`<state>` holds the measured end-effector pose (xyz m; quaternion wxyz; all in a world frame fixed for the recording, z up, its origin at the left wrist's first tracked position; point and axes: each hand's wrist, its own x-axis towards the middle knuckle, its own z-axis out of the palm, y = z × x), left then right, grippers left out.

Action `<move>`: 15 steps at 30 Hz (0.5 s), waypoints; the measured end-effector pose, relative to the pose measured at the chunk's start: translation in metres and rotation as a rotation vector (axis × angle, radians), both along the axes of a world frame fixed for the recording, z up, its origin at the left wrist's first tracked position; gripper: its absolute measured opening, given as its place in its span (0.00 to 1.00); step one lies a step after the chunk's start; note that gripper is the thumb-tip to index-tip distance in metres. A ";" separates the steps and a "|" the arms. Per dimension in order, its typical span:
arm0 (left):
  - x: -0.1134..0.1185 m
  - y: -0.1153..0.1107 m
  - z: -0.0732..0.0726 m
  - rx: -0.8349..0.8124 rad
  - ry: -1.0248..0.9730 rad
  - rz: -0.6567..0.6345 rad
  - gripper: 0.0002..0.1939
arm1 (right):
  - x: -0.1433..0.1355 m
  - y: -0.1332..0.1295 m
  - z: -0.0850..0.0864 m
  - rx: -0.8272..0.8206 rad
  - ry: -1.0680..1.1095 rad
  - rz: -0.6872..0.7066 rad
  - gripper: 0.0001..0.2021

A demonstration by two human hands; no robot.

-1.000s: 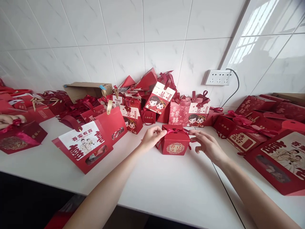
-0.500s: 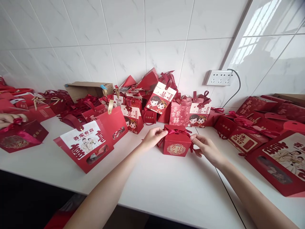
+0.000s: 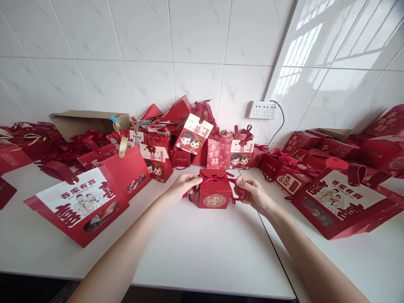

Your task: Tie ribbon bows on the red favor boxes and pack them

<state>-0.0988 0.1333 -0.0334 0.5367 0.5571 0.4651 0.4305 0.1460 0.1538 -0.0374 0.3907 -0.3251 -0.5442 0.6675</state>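
Note:
A small red gift box [image 3: 214,198] with a round gold emblem on its front stands upright on the white table [image 3: 202,252]. A dark red ribbon [image 3: 215,179] crosses its top front, crossed or knotted at the middle. My left hand [image 3: 183,187] pinches one side of the ribbon between thumb and finger, just left of the box. To the right, my right hand [image 3: 252,191] pinches the other side, with a ribbon loop hanging below the fingers. The ribbon is stretched nearly level between both hands.
Large red gift boxes with a printed couple stand at left [image 3: 85,202] and right [image 3: 341,200]. Several smaller red boxes [image 3: 192,134] are piled along the tiled wall. An open cardboard carton [image 3: 91,122] lies at back left; a power strip [image 3: 261,110] is on the wall.
My hands have drawn the ribbon outward to both sides, so it is tauter across the box. The view has turned right, and a co-worker's hand at far left has left the picture.

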 end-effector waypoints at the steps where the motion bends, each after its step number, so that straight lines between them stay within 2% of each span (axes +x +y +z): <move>1: -0.001 0.000 0.000 -0.014 -0.017 -0.012 0.16 | 0.000 0.000 0.001 -0.008 0.015 0.002 0.19; 8: -0.003 -0.001 0.004 -0.065 -0.141 -0.067 0.13 | 0.003 0.001 0.004 -0.005 0.104 0.023 0.21; 15: -0.006 -0.002 0.008 -0.095 -0.168 -0.122 0.13 | 0.008 -0.001 0.012 0.013 -0.004 0.076 0.19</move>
